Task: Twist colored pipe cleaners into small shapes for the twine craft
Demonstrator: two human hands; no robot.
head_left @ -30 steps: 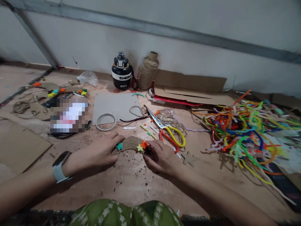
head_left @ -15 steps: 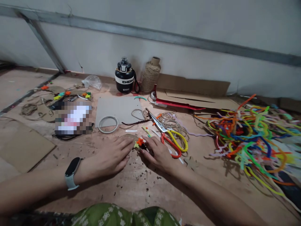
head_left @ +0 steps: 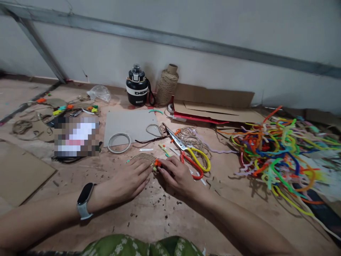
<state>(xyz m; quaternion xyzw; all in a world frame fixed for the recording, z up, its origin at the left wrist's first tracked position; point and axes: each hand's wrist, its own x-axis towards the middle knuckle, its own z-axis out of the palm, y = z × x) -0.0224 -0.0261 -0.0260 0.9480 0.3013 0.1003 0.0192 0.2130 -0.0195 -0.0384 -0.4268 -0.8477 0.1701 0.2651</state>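
Observation:
My left hand (head_left: 133, 177) lies flat with fingers stretched over a curved piece wound with brown twine (head_left: 144, 156), whose upper arc shows past the fingers. At the right end of this piece sits a small orange pipe-cleaner flower (head_left: 157, 163), with a yellow-green bit just below it. Thumb and fingers of my right hand (head_left: 179, 174) are pinched on the orange flower. Close beyond the right hand, scissors (head_left: 189, 151) with one red and one yellow handle lie partly opened, blades pointing away to the left. My palms hide the lower part of the twine piece.
Tangled pipe cleaners (head_left: 277, 153) heap up at the right. A roll of tape (head_left: 119, 143) overlaps a grey card (head_left: 128, 122). Behind stand a black bottle (head_left: 136, 89) and a twine spool (head_left: 167, 85). A blurred-out device (head_left: 77, 137) and cardboard (head_left: 23, 174) lie left.
My right fingers have closed in on the orange flower and now cover more of it. More of the twine arc shows above my left hand. The view has shifted slightly right.

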